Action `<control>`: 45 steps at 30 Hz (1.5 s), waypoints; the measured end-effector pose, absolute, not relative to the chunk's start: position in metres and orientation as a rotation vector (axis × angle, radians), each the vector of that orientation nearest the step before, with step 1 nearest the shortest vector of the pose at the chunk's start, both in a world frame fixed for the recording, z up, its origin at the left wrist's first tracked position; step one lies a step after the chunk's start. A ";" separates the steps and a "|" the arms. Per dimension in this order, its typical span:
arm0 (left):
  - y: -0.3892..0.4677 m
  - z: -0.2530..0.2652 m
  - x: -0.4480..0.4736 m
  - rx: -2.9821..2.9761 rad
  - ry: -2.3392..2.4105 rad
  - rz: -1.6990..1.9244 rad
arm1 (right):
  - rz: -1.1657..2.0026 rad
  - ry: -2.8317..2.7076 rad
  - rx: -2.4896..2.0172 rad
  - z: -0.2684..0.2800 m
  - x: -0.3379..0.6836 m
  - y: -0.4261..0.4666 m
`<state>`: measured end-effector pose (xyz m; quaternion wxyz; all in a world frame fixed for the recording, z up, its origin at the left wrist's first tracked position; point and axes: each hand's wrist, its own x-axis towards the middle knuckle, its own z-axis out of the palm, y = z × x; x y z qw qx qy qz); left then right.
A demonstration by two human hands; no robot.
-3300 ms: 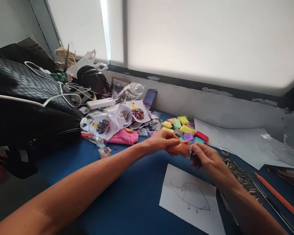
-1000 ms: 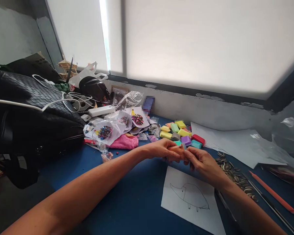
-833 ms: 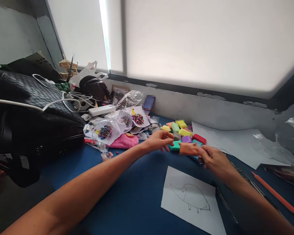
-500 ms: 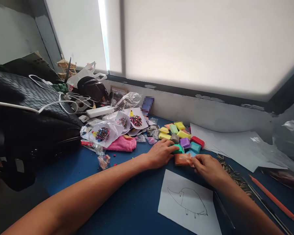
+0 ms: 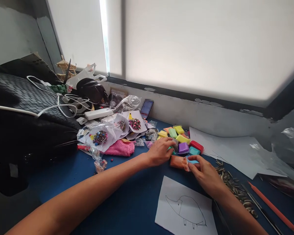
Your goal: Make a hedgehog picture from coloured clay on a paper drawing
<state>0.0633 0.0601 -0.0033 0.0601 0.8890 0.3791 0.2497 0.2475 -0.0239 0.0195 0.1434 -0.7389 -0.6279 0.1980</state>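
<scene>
My left hand rests at the near left of a heap of wrapped modelling clay packets, fingers curled over a green packet that they mostly hide. Beside it, a grey packet shows past the fingertips. My right hand has thumb and forefinger around a light blue packet. An orange-brown packet lies between my hands, its clear wrapper end touching the right fingertips. Purple, teal and red packets sit just behind.
A paper with a bird-like line drawing lies in front. Striped seeds, a metal tool and an orange stick are right. White sheets lie behind. Bagged crafts, a pink cloth and a black bag stand left.
The orange-brown packet has shifted slightly left, and my right fingers have moved from its wrapper to around the light blue packet. My left fingers have drawn back and curled over the green packet.
</scene>
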 end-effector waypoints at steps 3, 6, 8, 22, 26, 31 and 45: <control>0.066 -0.001 0.081 2.703 1.178 0.695 | 0.509 -1.883 -2.122 0.018 0.246 -0.025; 0.069 -0.002 0.092 2.717 1.237 0.642 | 0.393 -1.941 -2.146 0.018 0.250 -0.025; 0.071 -0.003 0.094 2.731 1.265 0.614 | 0.292 -1.948 -2.185 0.019 0.258 -0.024; 0.059 -0.001 0.110 2.905 0.865 0.591 | 0.072 -2.038 -2.281 0.016 0.264 -0.022; 0.061 -0.006 0.105 2.911 0.857 0.558 | 0.073 -2.030 -2.292 0.018 0.269 -0.021; 0.054 -0.013 0.100 2.884 0.908 0.647 | 0.035 -2.016 -2.313 0.021 0.272 -0.017; 0.070 -0.003 0.082 2.704 1.389 0.700 | -0.267 -2.263 -1.935 -0.001 0.266 -0.003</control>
